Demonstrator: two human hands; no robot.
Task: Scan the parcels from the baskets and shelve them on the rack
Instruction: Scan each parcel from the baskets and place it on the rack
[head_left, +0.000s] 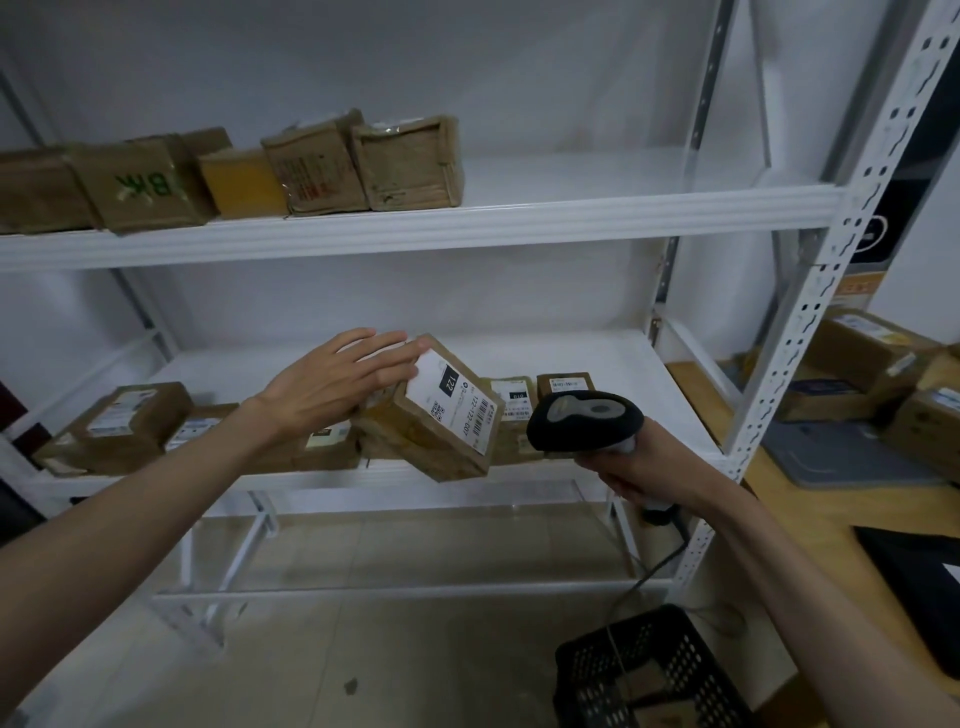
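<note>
In black basket (649, 670), brown parcels (641, 680), partly hidden

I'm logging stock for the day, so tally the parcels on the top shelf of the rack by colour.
Brown parcels: 5, one partly hidden at the back
Yellow parcels: 1
Total: 6

Rack (519, 221): upper shelf holds box row (234, 171) at left; lower shelf holds parcels (124, 426) L to ctr, tilted parcel (441, 415) at front edge, scanner (584, 418) just R; basket (644, 675) on floor below-R.
</note>
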